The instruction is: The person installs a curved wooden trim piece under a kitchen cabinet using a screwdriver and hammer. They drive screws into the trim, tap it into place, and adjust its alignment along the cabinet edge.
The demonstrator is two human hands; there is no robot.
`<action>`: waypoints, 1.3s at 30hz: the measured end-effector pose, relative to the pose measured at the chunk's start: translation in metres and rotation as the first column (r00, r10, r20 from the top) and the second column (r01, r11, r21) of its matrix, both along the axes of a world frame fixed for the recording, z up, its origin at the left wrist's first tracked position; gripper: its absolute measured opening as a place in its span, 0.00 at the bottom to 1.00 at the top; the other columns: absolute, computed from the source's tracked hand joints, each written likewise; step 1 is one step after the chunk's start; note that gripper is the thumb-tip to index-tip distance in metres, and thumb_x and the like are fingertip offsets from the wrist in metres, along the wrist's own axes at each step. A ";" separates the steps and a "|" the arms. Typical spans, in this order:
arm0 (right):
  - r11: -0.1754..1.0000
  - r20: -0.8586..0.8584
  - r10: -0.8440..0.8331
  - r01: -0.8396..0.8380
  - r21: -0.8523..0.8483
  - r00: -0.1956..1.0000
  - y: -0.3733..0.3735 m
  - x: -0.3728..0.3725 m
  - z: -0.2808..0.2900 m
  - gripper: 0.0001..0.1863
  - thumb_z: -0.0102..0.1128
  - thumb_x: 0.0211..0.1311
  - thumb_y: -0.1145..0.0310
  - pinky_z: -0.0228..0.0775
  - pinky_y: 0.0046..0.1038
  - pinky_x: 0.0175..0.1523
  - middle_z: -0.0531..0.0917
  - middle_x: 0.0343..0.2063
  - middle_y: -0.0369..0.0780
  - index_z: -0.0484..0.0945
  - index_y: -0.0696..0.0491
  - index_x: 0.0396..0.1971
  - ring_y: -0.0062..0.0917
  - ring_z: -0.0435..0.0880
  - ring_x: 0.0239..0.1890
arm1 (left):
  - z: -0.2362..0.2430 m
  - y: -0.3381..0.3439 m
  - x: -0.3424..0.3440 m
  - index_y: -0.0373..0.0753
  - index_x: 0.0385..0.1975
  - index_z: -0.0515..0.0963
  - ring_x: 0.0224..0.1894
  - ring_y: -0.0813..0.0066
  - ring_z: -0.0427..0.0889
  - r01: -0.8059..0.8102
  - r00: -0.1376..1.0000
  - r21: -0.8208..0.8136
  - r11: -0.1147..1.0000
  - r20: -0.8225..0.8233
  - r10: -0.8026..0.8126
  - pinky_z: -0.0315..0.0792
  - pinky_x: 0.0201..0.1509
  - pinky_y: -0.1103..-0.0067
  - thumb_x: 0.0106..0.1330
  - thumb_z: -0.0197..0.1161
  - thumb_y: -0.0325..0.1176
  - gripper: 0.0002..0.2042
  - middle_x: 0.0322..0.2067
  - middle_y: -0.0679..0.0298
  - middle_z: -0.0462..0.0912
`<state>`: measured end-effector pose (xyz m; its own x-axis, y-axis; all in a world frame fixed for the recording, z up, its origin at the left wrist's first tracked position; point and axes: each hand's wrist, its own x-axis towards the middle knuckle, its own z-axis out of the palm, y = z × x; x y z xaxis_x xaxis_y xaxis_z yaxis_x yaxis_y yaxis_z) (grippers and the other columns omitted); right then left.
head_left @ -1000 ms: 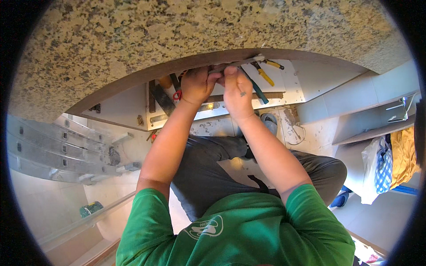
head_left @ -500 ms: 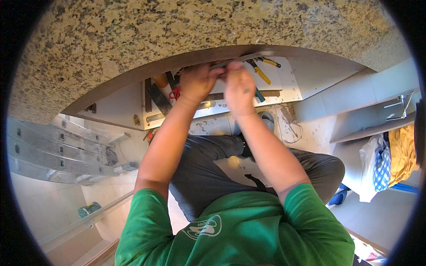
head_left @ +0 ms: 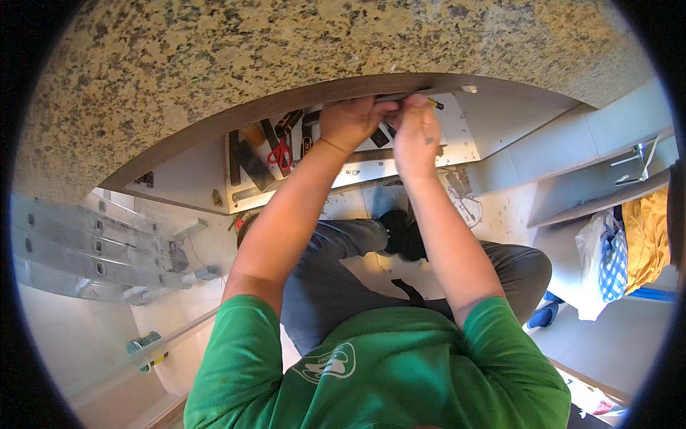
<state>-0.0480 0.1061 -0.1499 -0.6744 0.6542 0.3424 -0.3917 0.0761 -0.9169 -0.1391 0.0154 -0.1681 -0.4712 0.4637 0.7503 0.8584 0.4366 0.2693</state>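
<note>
Under the front edge of the granite counter, my left hand (head_left: 348, 125) is closed, its fingers curled by a thin grey strip (head_left: 393, 96). Close on its right, my right hand (head_left: 416, 136) pinches at the same strip, whose right part reaches past the fingers. The fingertips are partly hidden, and the strip's left end is out of sight. Below and around the hands, tools lie on the white cabinet floor: red-handled scissors (head_left: 280, 155), a dark flat bar (head_left: 254, 166) and a yellow-and-black handle (head_left: 435, 104) just beyond my right hand.
The speckled granite counter (head_left: 343, 43) overhangs the cabinet. An aluminium ladder (head_left: 93, 247) lies at the left. Right of me, an open compartment holds a plastic bag (head_left: 591, 264) and a mustard cloth (head_left: 647, 239). My bent legs (head_left: 329, 264) are beneath my arms.
Both hands have shifted right with the thin grey strip. The scissors and tools at the left show more, while the yellow-handled pliers are now mostly covered by my right hand.
</note>
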 end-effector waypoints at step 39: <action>0.489 0.147 0.534 -0.162 -0.857 0.833 0.017 0.278 -0.069 0.21 0.49 0.72 0.45 0.75 0.36 0.33 0.80 0.24 0.41 0.71 0.50 0.37 0.33 0.80 0.24 | 0.064 -0.028 0.068 0.47 0.72 0.59 0.76 0.61 0.51 -0.226 0.892 -0.305 0.925 -0.447 0.070 0.42 0.77 0.57 0.64 0.58 0.40 0.33 0.74 0.63 0.55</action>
<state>0.2295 0.1234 -0.2186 -0.8489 0.1964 -0.4907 0.1469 -0.8042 -0.5759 -0.0711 -0.0124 -0.1040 -0.2312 0.6756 0.7001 0.7726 0.5649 -0.2900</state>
